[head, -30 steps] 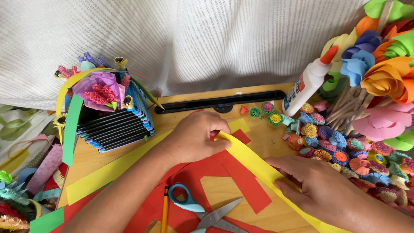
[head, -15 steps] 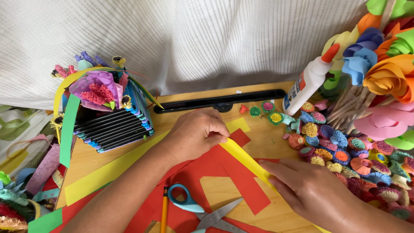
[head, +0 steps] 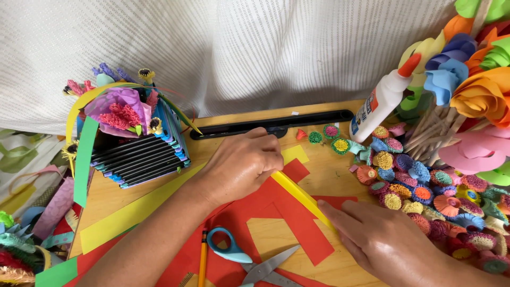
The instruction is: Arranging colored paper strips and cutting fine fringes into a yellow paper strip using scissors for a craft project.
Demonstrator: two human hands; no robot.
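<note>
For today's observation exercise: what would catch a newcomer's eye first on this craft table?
At centre, the left hand and right hand press a folded yellow paper strip onto red paper. Bright paper flowers crowd the right side beside a white glue bottle; blue-handled scissors lie at the bottom.

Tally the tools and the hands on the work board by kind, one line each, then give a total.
Hands: 2, the left hand and the right hand, both pressing on the yellow paper strip
Scissors: 1
Pencil: 1
Glue bottle: 1
Total: 5
</note>
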